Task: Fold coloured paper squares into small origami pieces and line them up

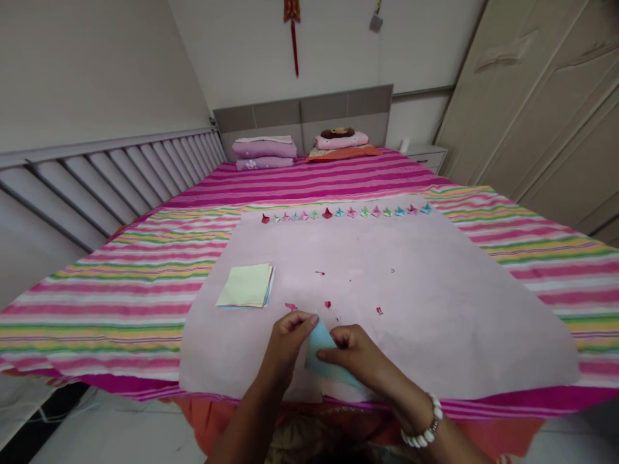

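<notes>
A light blue sheet of paper (325, 368), folded into a triangle, is held between both hands above the near edge of a pale sheet. My left hand (293, 335) pinches its upper corner between thumb and fingers. On the right side, my right hand (355, 351) grips the paper with the thumb lying across its face. A stack of square papers (245, 285), pale yellow on top, lies left of my hands. Just beyond the hands are small red scraps (327, 305).
Across the far edge of the pale sheet (449, 309) runs a row of small folded paper pieces (327, 213) in several colours. Striped bedding (120, 283) surrounds the sheet. Folded bedding (265, 149) stands by the headboard, and a railing (145, 154) lines the left side.
</notes>
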Demonstrator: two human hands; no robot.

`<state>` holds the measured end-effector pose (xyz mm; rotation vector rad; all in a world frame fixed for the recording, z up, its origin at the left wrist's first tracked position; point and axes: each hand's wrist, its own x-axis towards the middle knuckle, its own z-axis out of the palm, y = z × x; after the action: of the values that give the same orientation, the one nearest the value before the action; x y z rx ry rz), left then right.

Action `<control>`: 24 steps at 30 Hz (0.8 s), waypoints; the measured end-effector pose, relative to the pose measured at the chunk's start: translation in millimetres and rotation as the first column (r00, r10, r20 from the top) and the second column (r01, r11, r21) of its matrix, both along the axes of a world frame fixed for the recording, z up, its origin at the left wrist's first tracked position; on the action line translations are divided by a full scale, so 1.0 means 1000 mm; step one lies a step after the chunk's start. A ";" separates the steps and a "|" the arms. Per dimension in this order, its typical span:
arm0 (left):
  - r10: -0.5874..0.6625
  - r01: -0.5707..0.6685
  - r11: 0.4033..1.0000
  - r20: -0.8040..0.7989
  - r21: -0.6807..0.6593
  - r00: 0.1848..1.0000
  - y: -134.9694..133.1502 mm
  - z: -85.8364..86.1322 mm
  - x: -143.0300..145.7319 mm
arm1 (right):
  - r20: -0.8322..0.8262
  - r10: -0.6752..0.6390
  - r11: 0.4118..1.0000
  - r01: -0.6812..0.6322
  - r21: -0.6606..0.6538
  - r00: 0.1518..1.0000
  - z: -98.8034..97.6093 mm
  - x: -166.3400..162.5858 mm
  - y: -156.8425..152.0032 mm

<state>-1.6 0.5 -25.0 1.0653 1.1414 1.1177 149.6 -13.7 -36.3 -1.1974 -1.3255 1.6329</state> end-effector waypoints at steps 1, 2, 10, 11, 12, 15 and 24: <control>-0.004 0.004 1.000 0.015 -0.012 1.000 -0.001 -0.002 -0.002 | -0.008 -0.015 1.000 0.015 -0.002 1.000 0.000 0.002 0.001; -0.023 0.024 0.999 0.022 -0.027 0.999 -0.003 -0.004 -0.004 | -0.014 -0.038 0.999 0.038 0.001 0.999 0.000 0.003 0.002; -0.114 0.112 0.988 -0.012 -0.104 0.993 -0.011 -0.025 -0.016 | -0.036 -0.189 0.979 0.191 0.075 0.981 0.003 0.004 0.001; -0.112 0.116 0.987 0.039 -0.114 0.993 -0.012 -0.028 -0.016 | -0.054 -0.177 0.980 0.181 0.077 0.983 0.006 0.003 0.000; -0.109 0.121 0.984 0.102 -0.127 0.989 -0.012 -0.029 -0.015 | -0.076 -0.163 0.982 0.169 0.083 0.984 0.009 0.003 -0.002; -0.104 0.146 0.976 0.249 -0.159 0.963 -0.015 -0.030 -0.010 | -0.155 -0.112 0.985 0.131 0.117 0.982 0.019 0.004 -0.006; -0.143 0.190 0.965 0.247 -0.181 0.958 -0.019 -0.023 -0.006 | -0.227 -0.083 0.991 0.104 0.081 0.970 0.024 0.007 -0.008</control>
<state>-7.8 -18.3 -48.1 0.8317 0.9381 0.9424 156.6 -21.2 -11.9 -0.9753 -1.1715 1.5705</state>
